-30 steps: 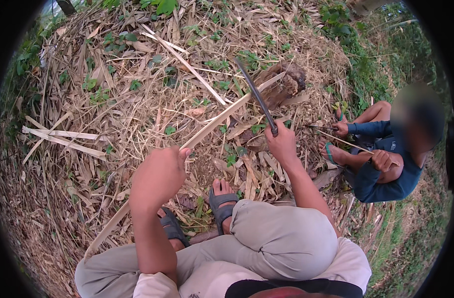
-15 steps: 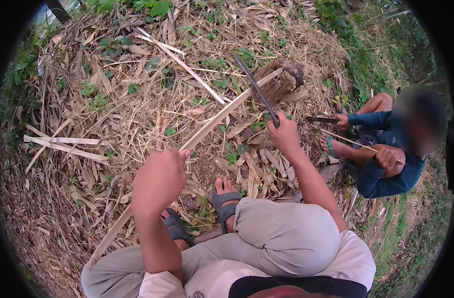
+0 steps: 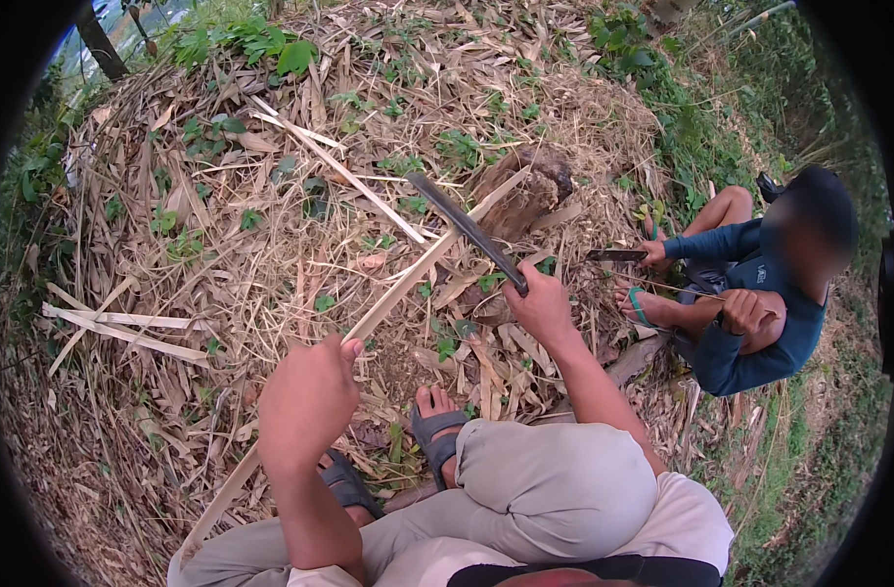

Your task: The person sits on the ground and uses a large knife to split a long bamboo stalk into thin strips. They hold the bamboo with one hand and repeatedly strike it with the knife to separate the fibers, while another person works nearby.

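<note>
Closed around a long pale strip of split bamboo [image 3: 400, 291] is my left hand [image 3: 308, 399]. The strip runs from beside my left knee up to a wood stump [image 3: 521, 196], its far end against or just over the stump. My right hand [image 3: 542, 305] grips the handle of a machete [image 3: 464, 227] with a long dark blade. That blade crosses over the strip not far from its far end, slanting up to the left. Whether the edge touches the strip I cannot tell.
Loose pale strips lie on the ground at the far middle [image 3: 344, 173] and at the left [image 3: 124, 328]. Dry leaves cover the slope. At the right a seated person [image 3: 760, 284] in a blue top holds a dark blade [image 3: 615, 255] and a thin strip. My sandalled feet [image 3: 435, 430] are below.
The machete has moved left and nearer along the bamboo strip, its blade lying flatter across it. My left hand still holds the strip, slightly lower. The whole view has shifted a little.
</note>
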The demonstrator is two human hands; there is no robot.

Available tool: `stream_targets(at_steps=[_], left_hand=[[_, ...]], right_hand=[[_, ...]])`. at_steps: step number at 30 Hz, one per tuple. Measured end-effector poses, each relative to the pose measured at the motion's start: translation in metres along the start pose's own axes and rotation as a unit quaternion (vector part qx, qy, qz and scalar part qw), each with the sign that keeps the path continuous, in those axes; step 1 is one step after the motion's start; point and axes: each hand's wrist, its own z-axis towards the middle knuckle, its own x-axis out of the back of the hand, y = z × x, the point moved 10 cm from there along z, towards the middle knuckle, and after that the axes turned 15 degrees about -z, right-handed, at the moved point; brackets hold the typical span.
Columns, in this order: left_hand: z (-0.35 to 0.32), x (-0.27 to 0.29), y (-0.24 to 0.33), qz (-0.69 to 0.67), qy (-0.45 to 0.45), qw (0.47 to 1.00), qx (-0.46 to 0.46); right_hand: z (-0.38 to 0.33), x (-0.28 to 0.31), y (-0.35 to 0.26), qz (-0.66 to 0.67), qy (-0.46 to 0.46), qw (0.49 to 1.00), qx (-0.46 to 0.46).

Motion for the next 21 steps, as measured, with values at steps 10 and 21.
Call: stream_targets(at_steps=[10,21], left_hand=[[0.0,-0.002,0.003,0.011,-0.009,1.0,0.006],[-0.01,0.005,0.029,0.07,0.006,0.997,0.014]], right_hand=[[0.016,-0.062,0.091,0.067,0.011,0.974,-0.215],[-0.027,-0.069,0.055,0.193,0.049,0.958,-0.205]])
